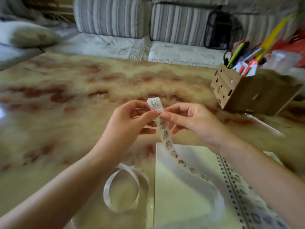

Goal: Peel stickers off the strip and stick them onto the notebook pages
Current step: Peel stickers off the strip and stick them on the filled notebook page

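A long white sticker strip (168, 142) with small cartoon animal stickers is held up over the table. My left hand (130, 123) and my right hand (189, 121) both pinch it near its top end, fingertips almost meeting. The strip's top (154, 104) sticks up above my fingers and shows one sticker. The rest trails down across the blank left page of an open spiral notebook (178, 195) and curls into a loop (125, 189) on the table to the notebook's left. The notebook's right page is mostly hidden by my right forearm.
A wooden pen holder (244, 91) full of pens and markers stands at the right, beyond my right hand. The marbled tabletop (66, 100) stretches out to the left. Striped cushions (115, 15) and a dark bag (221, 28) lie behind the table.
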Motion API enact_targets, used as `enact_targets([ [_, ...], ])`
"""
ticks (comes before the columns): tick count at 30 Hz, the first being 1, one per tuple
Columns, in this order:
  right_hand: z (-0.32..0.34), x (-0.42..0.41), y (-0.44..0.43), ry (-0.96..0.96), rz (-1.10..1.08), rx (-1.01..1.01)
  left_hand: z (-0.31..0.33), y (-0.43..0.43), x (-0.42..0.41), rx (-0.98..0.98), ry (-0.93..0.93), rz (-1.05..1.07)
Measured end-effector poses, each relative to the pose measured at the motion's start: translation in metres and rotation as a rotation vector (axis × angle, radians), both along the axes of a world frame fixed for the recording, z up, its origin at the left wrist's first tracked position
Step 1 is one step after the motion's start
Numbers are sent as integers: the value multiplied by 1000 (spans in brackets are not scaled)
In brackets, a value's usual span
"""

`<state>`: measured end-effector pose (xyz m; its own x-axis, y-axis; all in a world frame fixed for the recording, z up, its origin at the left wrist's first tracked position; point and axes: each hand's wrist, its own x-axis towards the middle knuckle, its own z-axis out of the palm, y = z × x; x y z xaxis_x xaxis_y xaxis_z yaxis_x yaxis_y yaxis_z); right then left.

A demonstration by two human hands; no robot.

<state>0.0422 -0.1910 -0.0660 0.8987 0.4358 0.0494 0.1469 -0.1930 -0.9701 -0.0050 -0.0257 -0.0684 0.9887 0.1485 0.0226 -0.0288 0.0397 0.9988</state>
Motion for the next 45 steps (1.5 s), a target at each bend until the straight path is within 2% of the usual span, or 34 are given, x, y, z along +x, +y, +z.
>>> enact_targets([
  [4,1,-25,-13,2,-87,-113,-3,-2,-22,147,48,51],
  [8,-8,-39,-19,-69,-255,-248,-12,9,-47,438,55,88],
  [10,-9,-49,-16,-84,-255,-259,-9,20,-61,578,20,116],
  [15,-10,-75,-5,-241,-272,-343,-11,30,-90,825,-3,-38],
  [18,-7,-88,2,-246,-228,-295,-16,23,-91,1054,-64,-89],
  [20,-8,-96,6,-239,-231,-327,-13,21,-88,1171,-31,-86],
  [24,-17,-117,15,-118,-235,-354,-17,22,-88,1111,15,-34],
  [27,-18,-131,25,-5,-214,-207,-20,19,-91,1030,-67,80],
  [30,-14,-133,31,140,-239,35,-17,11,-95,927,-223,224],
  [33,-13,-128,27,237,-287,260,-19,0,-97,876,-368,250],
  [35,-13,-123,19,242,-322,303,-23,-5,-96,914,-437,265],
  [40,-14,-113,4,303,-390,307,-30,-12,-94,926,-457,356],
  [45,-9,-116,1,494,-338,556,-39,-25,-93,797,-520,399],
])
